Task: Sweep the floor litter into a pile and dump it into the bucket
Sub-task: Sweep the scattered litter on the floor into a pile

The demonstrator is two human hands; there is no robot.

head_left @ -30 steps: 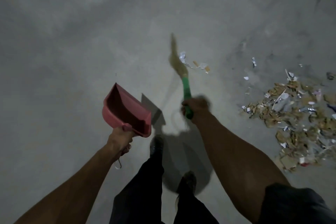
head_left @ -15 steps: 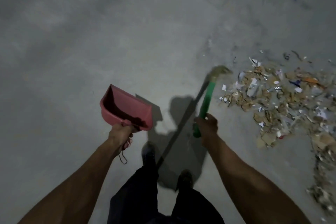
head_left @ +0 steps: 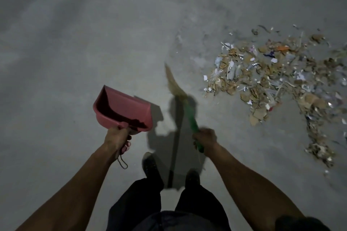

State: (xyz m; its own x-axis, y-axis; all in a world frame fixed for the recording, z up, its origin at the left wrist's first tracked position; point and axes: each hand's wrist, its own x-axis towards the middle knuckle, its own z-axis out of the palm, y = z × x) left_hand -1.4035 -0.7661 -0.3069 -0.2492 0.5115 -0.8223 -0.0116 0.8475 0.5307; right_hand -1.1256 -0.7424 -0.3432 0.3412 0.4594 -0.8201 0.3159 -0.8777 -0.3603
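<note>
The litter pile lies spread on the concrete floor, loosely gathered, with a thin trail curving off its near edge. Just left of the pile, the broom angles down, its blurred straw head off the litter, likely between strokes that push scraps inward. The right hand is wrapped round its green handle. Farther left of the pile, the left hand grips the pink dustpan, held off the floor, probably ready for scooping. No bucket is in view.
</note>
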